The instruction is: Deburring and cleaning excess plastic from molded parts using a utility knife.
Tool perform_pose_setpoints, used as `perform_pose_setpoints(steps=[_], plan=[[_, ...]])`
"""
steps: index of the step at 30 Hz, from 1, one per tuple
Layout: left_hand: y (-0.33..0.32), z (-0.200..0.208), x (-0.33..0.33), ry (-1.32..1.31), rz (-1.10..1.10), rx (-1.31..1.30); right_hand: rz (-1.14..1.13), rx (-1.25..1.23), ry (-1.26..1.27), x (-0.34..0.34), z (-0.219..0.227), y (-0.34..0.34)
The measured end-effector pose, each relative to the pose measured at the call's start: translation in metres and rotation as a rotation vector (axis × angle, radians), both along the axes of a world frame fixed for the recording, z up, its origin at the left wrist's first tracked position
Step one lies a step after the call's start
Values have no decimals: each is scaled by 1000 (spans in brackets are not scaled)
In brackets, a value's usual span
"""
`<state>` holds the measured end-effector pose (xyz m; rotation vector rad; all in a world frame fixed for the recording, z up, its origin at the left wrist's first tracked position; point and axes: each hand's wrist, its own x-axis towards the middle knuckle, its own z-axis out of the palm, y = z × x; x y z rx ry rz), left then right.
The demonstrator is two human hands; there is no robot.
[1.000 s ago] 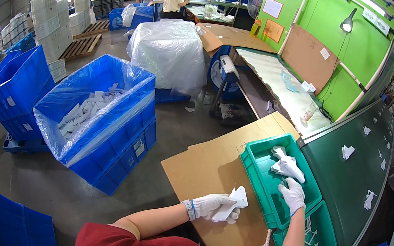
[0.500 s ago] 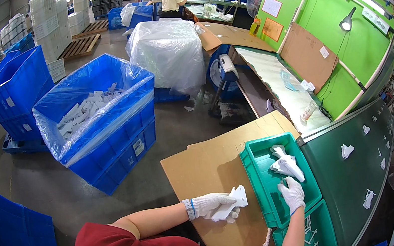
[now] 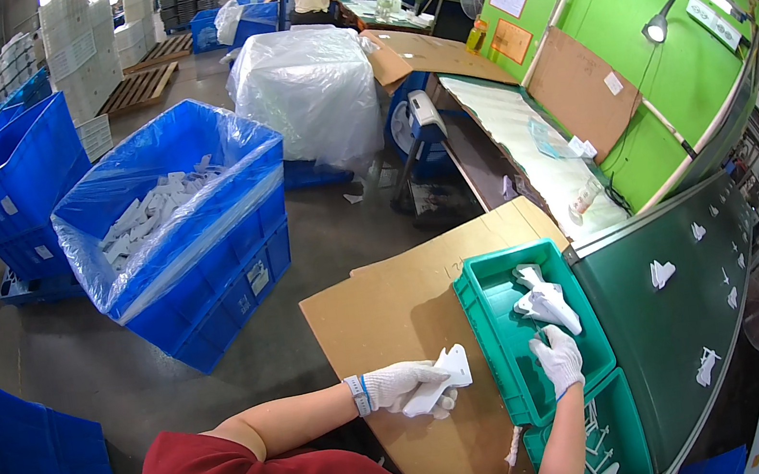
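My left hand (image 3: 402,384), in a white knit glove, is closed around white plastic pieces (image 3: 448,378) above the cardboard. They are flat and overlap, and their far end is broad with small holes. My right hand (image 3: 559,362), also gloved, hangs over the upper green tray (image 3: 503,355). Its fingers are bent, with a gap between thumb and fingers and nothing visible in them. Just beyond its fingertips lie several white plastic parts (image 3: 545,301), bunched together in the tray.
A second green tray (image 3: 633,439) with thin white pieces adjoins the first. To the right, a dark green belt (image 3: 648,316) carries scattered white parts. Brown cardboard (image 3: 389,303) lies under my left hand. At left stands a blue bin (image 3: 214,304) lined with plastic, holding white pieces. Someone sits far back.
The whole view has shifted slightly, moving the surroundings left and up. My left hand keeps its hold on the white pieces. My right hand stays over the tray beside the bunched parts.
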<state>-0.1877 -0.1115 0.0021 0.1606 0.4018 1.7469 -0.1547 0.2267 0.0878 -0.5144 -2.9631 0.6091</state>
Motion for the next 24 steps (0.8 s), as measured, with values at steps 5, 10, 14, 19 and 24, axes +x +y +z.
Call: perform_pose_setpoints(steps=[5,10,14,19,24], plan=[[4,13,0,-2,-17,-92,-59,-67,-44,9,13,-3],[1,6,-7,-43,24,-37,7,60,252,0,19,-11],[-7,18,-6,5,39,-66,6,53,379,-3,15,-12],[-14,32,-3,263,10,-206,-25,55,360,19,47,-69],[-27,88,-16,2069,542,-449,151,-355,496,69,69,-137]])
